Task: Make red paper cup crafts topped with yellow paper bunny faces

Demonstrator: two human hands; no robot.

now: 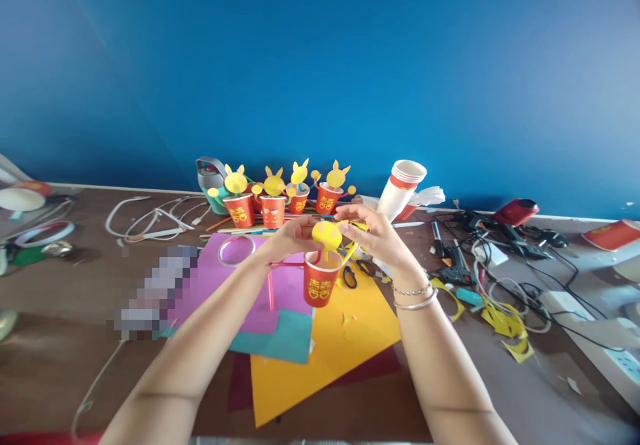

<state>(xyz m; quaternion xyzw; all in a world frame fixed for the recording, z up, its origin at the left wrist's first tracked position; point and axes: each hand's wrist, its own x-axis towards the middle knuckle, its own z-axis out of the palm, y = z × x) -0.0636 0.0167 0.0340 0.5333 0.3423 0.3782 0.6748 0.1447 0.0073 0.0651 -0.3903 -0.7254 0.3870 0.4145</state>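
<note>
In front of me is a red paper cup (319, 290) with yellow characters and a yellow paper disc head (327, 236) above its rim on a short yellow stem. My left hand (299, 237) has its fingers bent at the head's left edge. On the other side, my right hand (367, 232) pinches near the head's upper right, around its ear. The fingertips partly cover the ears. A red strip sticks out from the cup's left side and a yellow strip from its right. Whether the cup touches the table is hard to tell.
Several finished-looking red cups with yellow eared heads (273, 185) stand along the blue wall. A stack of paper cups (403, 188) leans behind my right hand. Coloured paper sheets (285, 392) and black-handled scissors (349, 277) lie below. Glue gun (457, 265), cables and yellow scraps lie right.
</note>
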